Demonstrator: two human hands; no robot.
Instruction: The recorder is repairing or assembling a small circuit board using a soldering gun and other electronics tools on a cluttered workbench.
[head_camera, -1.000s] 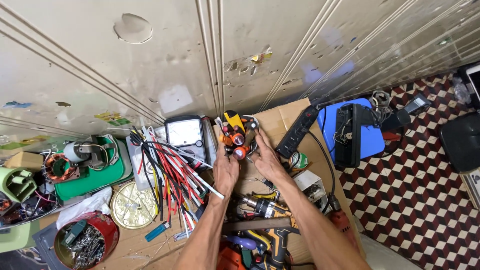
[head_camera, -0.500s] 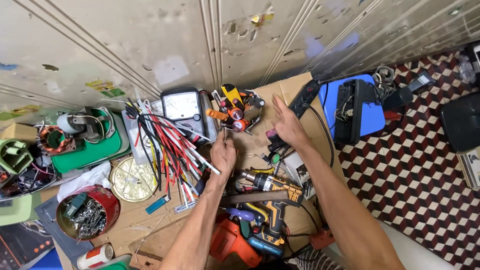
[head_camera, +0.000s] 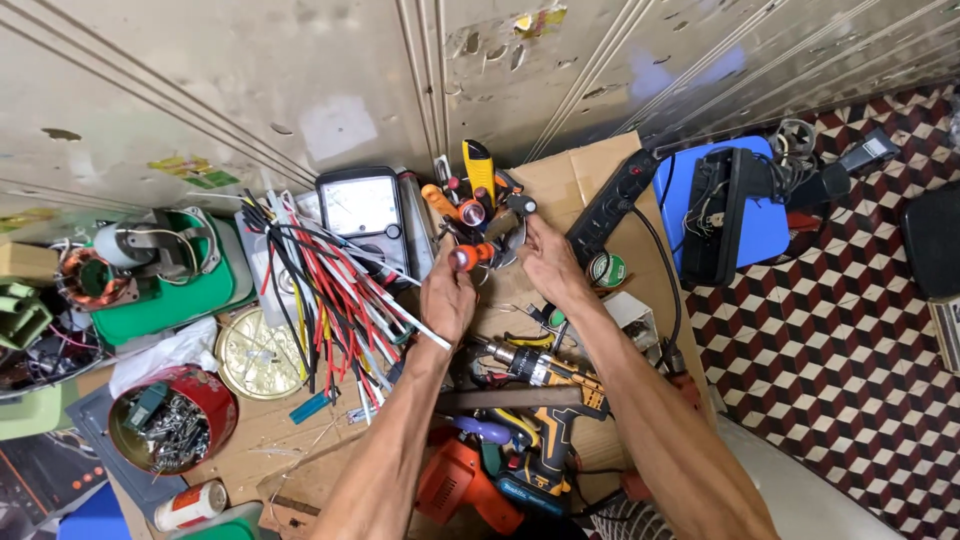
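Note:
My left hand (head_camera: 447, 297) grips a short orange-handled screwdriver (head_camera: 470, 256) over the cardboard-covered bench (head_camera: 560, 170). My right hand (head_camera: 547, 262) is just to its right, fingers closed on a grey metal tool (head_camera: 508, 228) at the edge of a heap of hand tools. That heap holds more orange-handled screwdrivers (head_camera: 440, 200) and a yellow utility knife (head_camera: 478, 166). An analog meter (head_camera: 358, 206) lies left of the heap. A bundle of red, black and white wires (head_camera: 320, 285) spreads beside my left hand.
A cordless drill (head_camera: 540, 372) and an orange power tool (head_camera: 462, 485) lie between my forearms. A black power strip (head_camera: 612, 205), tape roll (head_camera: 605, 270) and blue box (head_camera: 765, 215) sit right. A red tin of screws (head_camera: 215, 400), gold lid (head_camera: 255, 352) and green tray (head_camera: 170, 305) sit left.
My right hand swung out to the right, then came back to the tool heap. My left hand has lifted the orange-handled screwdriver. The view has shifted a little.

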